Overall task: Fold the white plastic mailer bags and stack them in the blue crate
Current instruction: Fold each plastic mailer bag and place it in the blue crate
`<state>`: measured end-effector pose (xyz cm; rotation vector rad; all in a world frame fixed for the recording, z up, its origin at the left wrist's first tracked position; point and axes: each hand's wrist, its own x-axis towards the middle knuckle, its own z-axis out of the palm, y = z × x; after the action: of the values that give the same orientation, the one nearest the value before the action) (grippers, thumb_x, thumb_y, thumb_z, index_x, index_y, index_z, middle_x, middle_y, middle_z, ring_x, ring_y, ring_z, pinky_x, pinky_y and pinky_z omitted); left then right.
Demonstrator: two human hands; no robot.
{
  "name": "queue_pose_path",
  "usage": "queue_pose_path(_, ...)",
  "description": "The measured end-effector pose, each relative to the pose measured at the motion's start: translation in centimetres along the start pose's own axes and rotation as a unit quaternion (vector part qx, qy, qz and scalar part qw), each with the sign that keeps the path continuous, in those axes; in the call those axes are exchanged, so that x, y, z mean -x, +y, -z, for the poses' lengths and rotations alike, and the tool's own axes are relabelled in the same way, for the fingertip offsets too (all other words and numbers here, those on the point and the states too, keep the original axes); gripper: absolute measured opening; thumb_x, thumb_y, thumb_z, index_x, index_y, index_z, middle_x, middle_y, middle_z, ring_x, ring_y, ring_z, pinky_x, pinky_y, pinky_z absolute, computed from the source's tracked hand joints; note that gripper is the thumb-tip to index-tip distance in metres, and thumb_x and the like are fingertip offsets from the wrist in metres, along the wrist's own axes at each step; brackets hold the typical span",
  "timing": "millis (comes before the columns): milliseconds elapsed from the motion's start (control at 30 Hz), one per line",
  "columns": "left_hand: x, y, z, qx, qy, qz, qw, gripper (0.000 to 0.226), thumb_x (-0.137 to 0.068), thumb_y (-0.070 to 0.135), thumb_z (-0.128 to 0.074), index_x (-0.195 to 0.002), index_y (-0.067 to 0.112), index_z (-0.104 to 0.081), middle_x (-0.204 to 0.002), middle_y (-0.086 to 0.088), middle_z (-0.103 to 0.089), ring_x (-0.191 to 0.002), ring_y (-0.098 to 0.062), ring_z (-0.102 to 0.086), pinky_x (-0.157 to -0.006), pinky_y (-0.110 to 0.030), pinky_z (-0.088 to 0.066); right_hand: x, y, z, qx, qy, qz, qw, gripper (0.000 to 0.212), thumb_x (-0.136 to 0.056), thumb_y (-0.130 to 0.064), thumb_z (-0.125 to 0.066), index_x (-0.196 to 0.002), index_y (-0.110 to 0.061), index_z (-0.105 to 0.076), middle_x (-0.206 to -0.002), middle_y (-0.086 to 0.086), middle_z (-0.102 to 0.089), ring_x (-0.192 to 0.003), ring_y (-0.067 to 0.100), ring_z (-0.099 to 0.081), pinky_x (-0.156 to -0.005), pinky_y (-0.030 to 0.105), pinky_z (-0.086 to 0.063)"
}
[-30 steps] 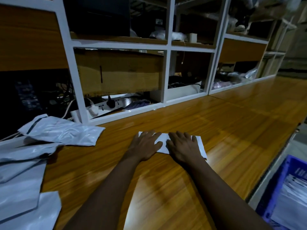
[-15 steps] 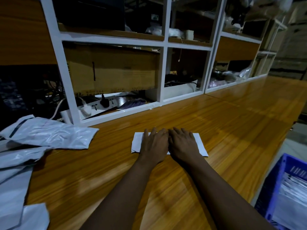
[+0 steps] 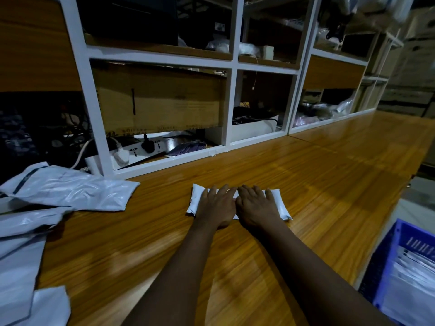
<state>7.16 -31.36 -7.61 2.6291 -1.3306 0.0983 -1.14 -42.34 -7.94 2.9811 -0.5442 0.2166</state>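
Observation:
A folded white mailer bag [image 3: 279, 204] lies as a narrow strip on the wooden table [image 3: 329, 175]. My left hand [image 3: 217, 205] and my right hand [image 3: 256, 204] press flat on its middle, side by side, fingers straight. Only the bag's two ends show beside my hands. Unfolded white mailer bags [image 3: 70, 187] are heaped at the table's left. The blue crate [image 3: 388, 260] stands low at the right edge, past the table, with folded bags inside.
White shelving [image 3: 231, 100] rises behind the table, holding a cardboard box [image 3: 160, 100], a power strip [image 3: 141, 149] and cables. More loose bags [image 3: 21, 267] cover the near left corner. Bare wood stretches to the right of my hands.
My hands have drawn together on the bag's middle, the left one sliding right. The bag looks narrower and puffier at its ends than a second ago.

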Motion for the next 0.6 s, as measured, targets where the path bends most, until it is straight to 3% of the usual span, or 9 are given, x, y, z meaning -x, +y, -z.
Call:
queue_pose_path(367, 0.1, -0.4, -0.5, -0.022, -0.008, 0.007, 1.0, 0.053, -0.107, 0.038, -0.023, -0.158, 0.026, -0.011, -0.165, -0.003, -0.012, -0.15, -0.033, -0.01, -0.12, -0.049, -0.014, 0.2, 0.0, 0.0, -0.005, -0.015, -0.005, 1.0, 0.057, -0.106, -0.039, -0.024, -0.156, -0.012, -0.02, -0.164, 0.009, -0.018, -0.15, 0.034, -0.013, -0.119, 0.057, -0.012)
queue_pose_path(433, 0.7, -0.4, -0.7, -0.027, -0.002, 0.001, 1.0, 0.054, -0.107, 0.039, -0.024, -0.158, 0.026, -0.011, -0.165, -0.004, -0.012, -0.15, -0.034, -0.011, -0.12, -0.048, -0.015, 0.7, 0.2, -0.4, 0.019, 0.004, 0.007, 1.0, 0.065, -0.101, -0.045, -0.008, -0.154, -0.012, -0.027, -0.162, 0.01, -0.023, -0.149, 0.036, -0.017, -0.117, 0.058, -0.016)
queue_pose_path(500, 1.1, -0.4, -0.9, -0.034, 0.008, -0.001, 0.999, 0.054, -0.107, 0.039, -0.023, -0.158, 0.026, -0.012, -0.165, -0.004, -0.013, -0.15, -0.033, -0.012, -0.12, -0.048, -0.016, 0.9, 0.3, -0.7, 0.033, 0.013, 0.015, 0.999, 0.088, -0.086, -0.05, 0.011, -0.152, -0.013, -0.032, -0.161, 0.01, -0.027, -0.148, 0.036, -0.02, -0.116, 0.059, -0.017)
queue_pose_path(600, 0.9, -0.2, -0.8, -0.03, 0.006, 0.01, 0.999, 0.054, -0.107, 0.041, -0.02, -0.158, 0.025, -0.012, -0.165, -0.003, -0.012, -0.15, -0.033, -0.011, -0.12, -0.048, -0.015, 0.4, 0.3, -0.8, 0.016, 0.007, 0.004, 1.0, 0.078, -0.092, -0.047, 0.006, -0.153, -0.014, -0.03, -0.162, 0.008, -0.024, -0.149, 0.035, -0.018, -0.117, 0.058, -0.017)
